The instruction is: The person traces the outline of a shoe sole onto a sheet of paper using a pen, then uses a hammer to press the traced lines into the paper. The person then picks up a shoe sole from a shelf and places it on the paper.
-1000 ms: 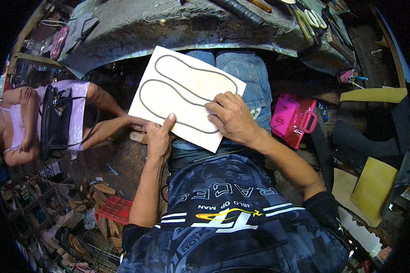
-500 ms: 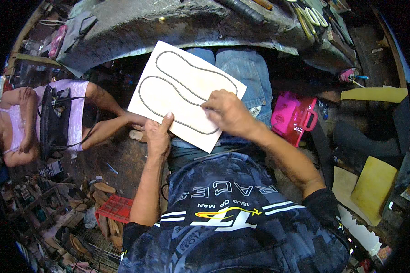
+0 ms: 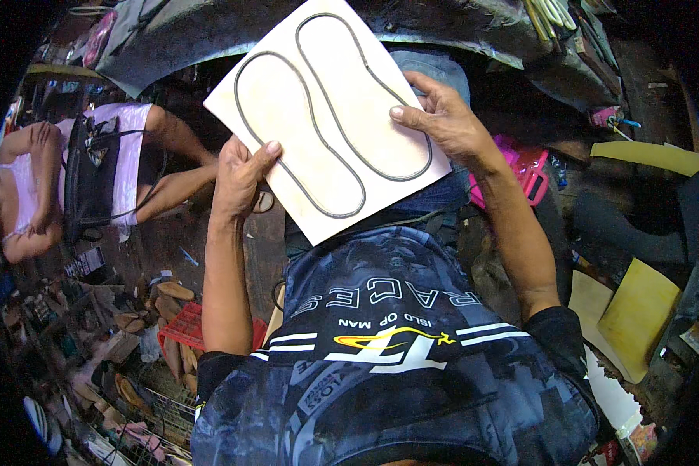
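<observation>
A pale square board [image 3: 276, 116] is held up in front of me over my lap, tilted so one corner points down toward my shirt. Two dark sole-shaped outlines, thin like raised strips, run side by side across its face. At the lower left edge my left hand [image 3: 238, 177] grips the board, thumb on top and fingers out of sight beneath. My right hand [image 3: 450, 124] clasps the opposite edge, its thumb lying on the face near one outline and its other fingers at the rim and behind.
A worn grey bench [image 3: 202, 46] stretches across the far side. Another person [image 3: 35, 179] sits at the left with a black bag [image 3: 93, 186]. A pink plastic case [image 3: 532, 175] lies beyond my right forearm, yellow sheets [image 3: 641, 318] at the right, and a red basket [image 3: 186, 330] at the lower left.
The board has been lifted up and turned so the outlines run more upright. My right hand has shifted from the board's face to its right edge; my left hand still grips the left side.
</observation>
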A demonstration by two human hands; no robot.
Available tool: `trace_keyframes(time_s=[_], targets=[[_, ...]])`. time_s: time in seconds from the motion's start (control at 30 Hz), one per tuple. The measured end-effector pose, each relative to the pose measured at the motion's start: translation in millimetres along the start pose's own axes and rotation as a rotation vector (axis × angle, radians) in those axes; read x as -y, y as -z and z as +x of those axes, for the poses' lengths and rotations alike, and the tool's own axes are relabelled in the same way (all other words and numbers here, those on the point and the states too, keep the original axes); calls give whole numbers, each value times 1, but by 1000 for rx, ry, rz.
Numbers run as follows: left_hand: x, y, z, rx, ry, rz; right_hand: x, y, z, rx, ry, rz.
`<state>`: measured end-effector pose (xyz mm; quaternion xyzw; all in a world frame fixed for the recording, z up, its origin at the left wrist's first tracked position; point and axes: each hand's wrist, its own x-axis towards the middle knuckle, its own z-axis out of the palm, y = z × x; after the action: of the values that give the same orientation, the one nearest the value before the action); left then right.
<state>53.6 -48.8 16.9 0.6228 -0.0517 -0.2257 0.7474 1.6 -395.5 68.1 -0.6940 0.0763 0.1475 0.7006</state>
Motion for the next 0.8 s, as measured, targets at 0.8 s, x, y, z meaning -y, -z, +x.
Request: trace_keyframes(time_s=[0.8], targets=[[33,-35,-37,-41,-155,628,-95,-49,-23,-373,113,392]])
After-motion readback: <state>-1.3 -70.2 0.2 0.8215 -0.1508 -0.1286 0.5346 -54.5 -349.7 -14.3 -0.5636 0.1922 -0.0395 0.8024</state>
